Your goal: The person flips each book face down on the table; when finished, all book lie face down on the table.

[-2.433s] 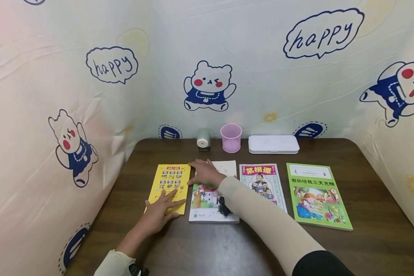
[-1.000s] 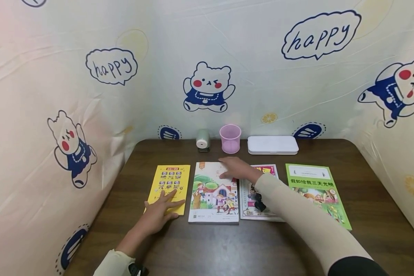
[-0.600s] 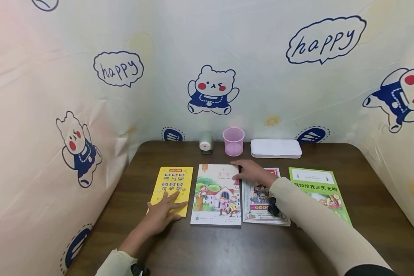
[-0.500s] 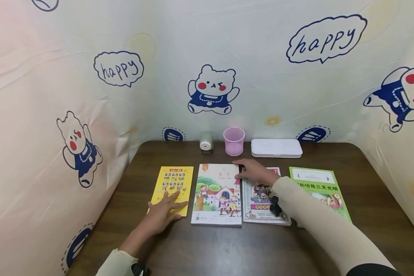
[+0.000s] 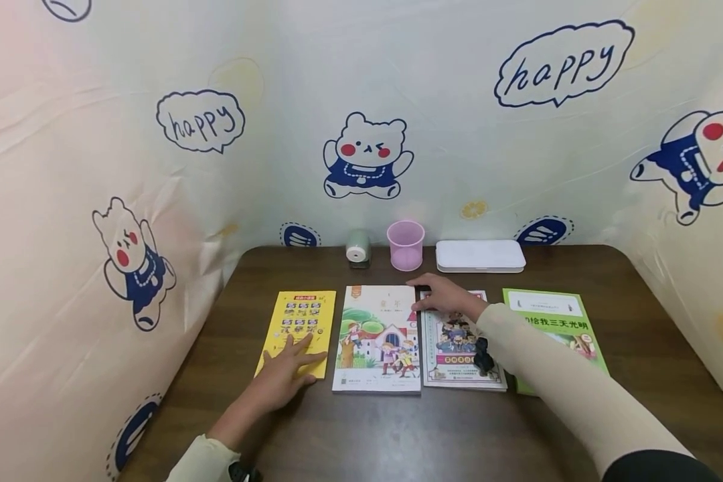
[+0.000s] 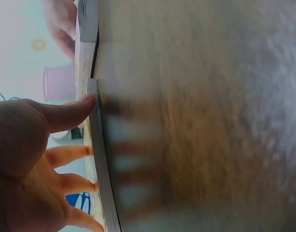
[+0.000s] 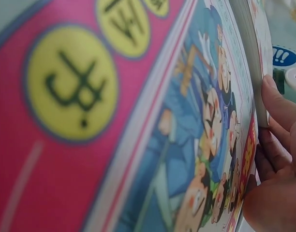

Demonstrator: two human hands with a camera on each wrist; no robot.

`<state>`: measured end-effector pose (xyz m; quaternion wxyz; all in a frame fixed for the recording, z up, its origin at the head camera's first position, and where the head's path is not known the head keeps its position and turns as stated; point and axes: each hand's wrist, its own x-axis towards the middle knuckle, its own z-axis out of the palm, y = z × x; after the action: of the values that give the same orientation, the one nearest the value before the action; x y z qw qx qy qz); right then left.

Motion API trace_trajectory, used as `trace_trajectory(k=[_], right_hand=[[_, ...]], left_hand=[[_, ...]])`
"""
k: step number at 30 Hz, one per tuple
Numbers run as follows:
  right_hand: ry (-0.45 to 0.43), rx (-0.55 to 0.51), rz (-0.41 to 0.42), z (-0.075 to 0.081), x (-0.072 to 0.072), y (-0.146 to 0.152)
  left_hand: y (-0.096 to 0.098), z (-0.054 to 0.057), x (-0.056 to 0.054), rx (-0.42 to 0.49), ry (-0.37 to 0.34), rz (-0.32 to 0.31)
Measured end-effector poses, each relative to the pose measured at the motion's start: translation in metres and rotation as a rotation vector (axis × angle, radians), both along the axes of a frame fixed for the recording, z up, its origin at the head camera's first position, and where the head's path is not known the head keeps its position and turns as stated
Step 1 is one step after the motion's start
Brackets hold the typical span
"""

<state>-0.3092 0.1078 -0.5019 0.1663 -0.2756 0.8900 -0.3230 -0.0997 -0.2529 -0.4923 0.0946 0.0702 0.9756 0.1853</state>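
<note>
Head view — right hand (image 5: pixel 447 298) now farther right, at white book (image 5: pixel 373 345)

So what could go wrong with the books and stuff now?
The right hand is near the pink cup, so it might knock the cup over. It also touches the edge of the white picture book, which could slide into the yellow booklet. And the left hand, resting on that booklet, might push it crooked.
</note>
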Motion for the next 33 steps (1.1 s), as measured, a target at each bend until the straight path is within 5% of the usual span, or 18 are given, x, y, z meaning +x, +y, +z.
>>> trace_trajectory(k=[8, 16, 33], right_hand=[[-0.043, -0.016, -0.02, 0.0, 0.001, 0.001], [-0.054, -0.011, -0.023, 0.005, 0.001, -0.001], [-0.059, 0.007, -0.019, 0.004, -0.002, -0.002]], left_hand=[[0.009, -0.003, -0.004, 0.08, 0.058, -0.105], [0.024, -0.005, -0.006, 0.146, -0.018, -0.079], [0.04, -0.009, -0.011, 0.052, -0.08, -0.116]])
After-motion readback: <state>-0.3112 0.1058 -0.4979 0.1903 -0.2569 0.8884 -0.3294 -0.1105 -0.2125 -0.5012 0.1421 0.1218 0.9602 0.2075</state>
